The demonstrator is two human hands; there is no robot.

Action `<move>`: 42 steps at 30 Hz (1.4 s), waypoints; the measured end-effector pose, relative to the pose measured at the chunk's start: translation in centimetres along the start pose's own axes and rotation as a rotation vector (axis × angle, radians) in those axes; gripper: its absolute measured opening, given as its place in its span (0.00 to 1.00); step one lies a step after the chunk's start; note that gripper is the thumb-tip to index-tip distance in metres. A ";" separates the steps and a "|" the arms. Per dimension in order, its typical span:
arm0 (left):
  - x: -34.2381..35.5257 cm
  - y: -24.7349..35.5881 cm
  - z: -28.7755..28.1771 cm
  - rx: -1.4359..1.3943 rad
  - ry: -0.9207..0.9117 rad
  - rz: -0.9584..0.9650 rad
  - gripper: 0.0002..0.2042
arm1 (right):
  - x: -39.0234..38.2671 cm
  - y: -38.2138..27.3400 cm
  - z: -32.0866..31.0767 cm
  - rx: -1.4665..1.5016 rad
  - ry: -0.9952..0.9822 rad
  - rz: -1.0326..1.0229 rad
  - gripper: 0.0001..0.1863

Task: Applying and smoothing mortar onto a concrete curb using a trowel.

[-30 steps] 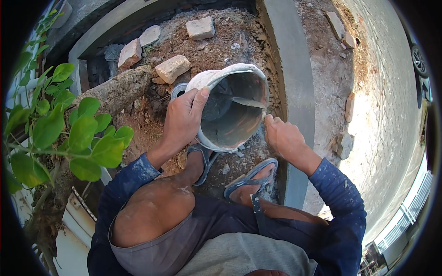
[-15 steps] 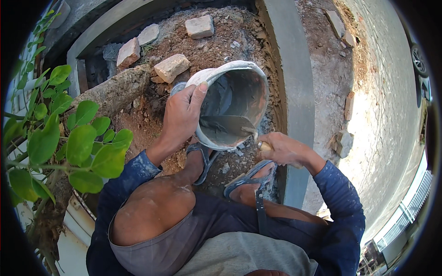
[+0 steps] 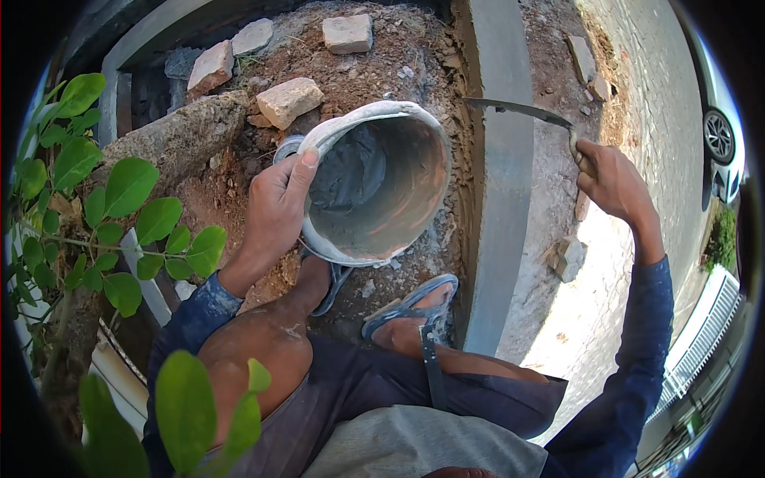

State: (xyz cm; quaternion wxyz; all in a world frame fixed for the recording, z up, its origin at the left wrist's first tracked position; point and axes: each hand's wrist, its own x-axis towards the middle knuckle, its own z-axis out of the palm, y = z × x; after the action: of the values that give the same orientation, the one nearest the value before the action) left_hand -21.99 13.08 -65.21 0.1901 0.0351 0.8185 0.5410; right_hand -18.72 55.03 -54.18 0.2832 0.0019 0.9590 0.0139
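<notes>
My left hand is closed on the rim of a mortar-crusted bucket, tilted so that I see inside it, where grey wet mortar lies at the bottom. Out to the right, my right hand is closed round the handle of a trowel, whose dark blade is raised above the grey concrete edging. A band of rough mortar runs along the inner side of that edging, just beside the bucket.
Broken bricks lie on reddish soil at the back, by a tree trunk. Leafy branches crowd the left. My sandalled feet are below the bucket. Past the edging are paving and a parked car.
The trowel came out of the bucket and moved up and right with my right hand. My left hand and the bucket shifted slightly left in the picture.
</notes>
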 end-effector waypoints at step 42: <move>0.0 -0.5 0.1 0.048 0.007 -0.021 0.28 | 9.9 -5.7 6.1 -0.802 0.107 -0.068 0.07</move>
State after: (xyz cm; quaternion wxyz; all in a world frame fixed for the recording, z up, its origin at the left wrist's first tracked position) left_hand -21.90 13.00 -65.72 0.1920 0.0293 0.8322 0.5194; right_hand -23.69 49.63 -64.81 0.2114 -0.1413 0.8903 0.3778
